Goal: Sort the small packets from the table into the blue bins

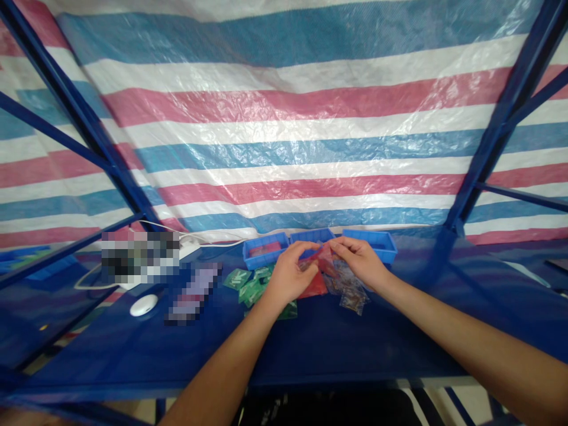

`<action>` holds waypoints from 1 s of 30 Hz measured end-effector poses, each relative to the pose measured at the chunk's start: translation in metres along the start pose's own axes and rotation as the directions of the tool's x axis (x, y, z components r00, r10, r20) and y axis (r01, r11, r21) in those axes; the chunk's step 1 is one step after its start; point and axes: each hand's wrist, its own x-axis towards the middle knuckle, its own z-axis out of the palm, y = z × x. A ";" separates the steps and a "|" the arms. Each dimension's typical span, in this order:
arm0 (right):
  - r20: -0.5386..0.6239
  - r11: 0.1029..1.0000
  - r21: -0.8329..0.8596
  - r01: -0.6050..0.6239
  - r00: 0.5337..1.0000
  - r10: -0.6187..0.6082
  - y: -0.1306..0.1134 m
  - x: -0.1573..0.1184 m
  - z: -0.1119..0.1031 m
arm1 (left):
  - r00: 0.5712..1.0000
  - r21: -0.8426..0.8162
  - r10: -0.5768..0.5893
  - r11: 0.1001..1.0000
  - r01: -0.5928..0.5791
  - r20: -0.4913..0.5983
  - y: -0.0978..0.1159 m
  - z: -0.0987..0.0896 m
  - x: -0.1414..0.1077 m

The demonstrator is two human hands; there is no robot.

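My left hand and my right hand meet over the middle of the blue table. Between them is a small red plastic bag, its top edge pinched by the fingers of both. Below it lies more red plastic, partly covered by my left hand. Green bags with small pale pieces inside are piled beside and under my left wrist. Clear bags with dark contents lie below my right hand. What the red bag holds is too blurred to tell.
Blue bins stand along the back: a left one with something red inside, a middle one and a right one. Leftward are a white round object, a pixelated item and a white power strip with cables. Blue frame posts flank a striped sheet.
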 end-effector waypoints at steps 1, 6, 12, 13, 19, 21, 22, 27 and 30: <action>0.004 1.000 0.014 -0.009 1.000 0.009 0.001 0.000 0.001 | 1.000 0.030 0.014 0.999 -0.014 0.008 0.000 -0.001 0.000; -0.008 0.995 0.088 -0.056 0.998 0.057 0.005 0.000 0.003 | 0.997 0.145 0.067 0.987 -0.074 0.047 -0.002 -0.005 0.001; -0.012 0.985 0.154 -0.074 0.997 0.076 0.003 0.001 0.003 | 0.997 0.175 0.061 0.982 -0.067 0.040 -0.002 -0.006 0.000; -0.015 0.986 0.147 -0.076 0.997 0.079 0.002 0.001 0.003 | 0.998 0.176 0.062 0.982 -0.067 0.034 -0.001 -0.006 0.000; -0.023 0.999 0.028 -0.040 0.999 0.041 -0.001 -0.001 0.001 | 0.996 0.132 0.068 0.990 -0.060 -0.058 0.009 -0.007 0.000; -0.008 0.999 0.012 -0.040 0.999 0.040 -0.002 -0.002 0.002 | 0.992 0.065 0.032 0.998 -0.024 -0.118 0.010 -0.006 0.000; 0.000 0.999 0.017 -0.042 0.999 0.042 -0.003 -0.002 0.002 | 0.989 0.017 -0.001 1.000 0.003 -0.148 0.009 -0.006 0.000; 0.015 0.985 0.163 -0.056 0.998 0.054 -0.006 -0.002 0.006 | 0.958 -0.227 -0.210 0.960 0.164 -0.196 -0.006 -0.002 0.002; 0.040 0.987 0.150 -0.058 0.998 0.053 -0.004 -0.002 0.007 | 0.943 -0.320 -0.292 0.919 0.230 -0.161 -0.016 0.000 0.004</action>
